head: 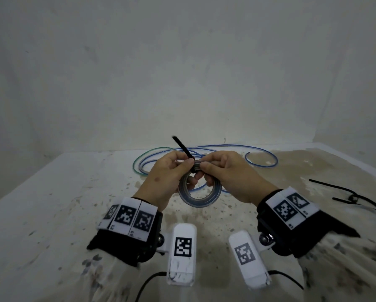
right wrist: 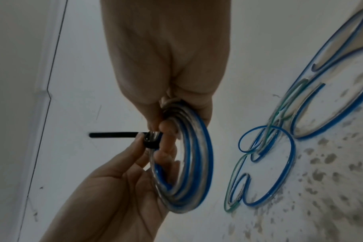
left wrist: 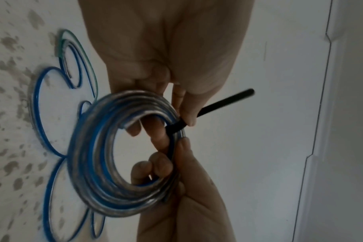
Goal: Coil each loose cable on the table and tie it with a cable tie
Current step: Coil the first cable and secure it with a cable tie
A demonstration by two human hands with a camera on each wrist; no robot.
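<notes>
Cinching the cable tie point(head: 183, 150) around the coiled cable point(head: 199, 198) is the step we are performing. We are holding the coil in the air above the middle of the table point(head: 51, 192), nearer its front edge. Our left hand point(head: 160, 182) is pinching the tie's free tail just beside the coil, thumb and forefinger closed on the strap. Our right hand point(head: 232, 177) is gripping the bundled turns next to the tie's head, fingers curled through the coil's opening.

To do this well, we are judging that the tail should be pulled straight along its own length while the right hand is keeping all turns stacked (a stray turn would escape the loop).

The tail's long axis is running up and away toward the table's far left corner, tip uppermost. The coil is hanging on edge, its opening facing us.

Loose cables point(head: 204, 149) are lying near the far edge; spare ties point(head: 352, 197) are lying at the right edge.
</notes>
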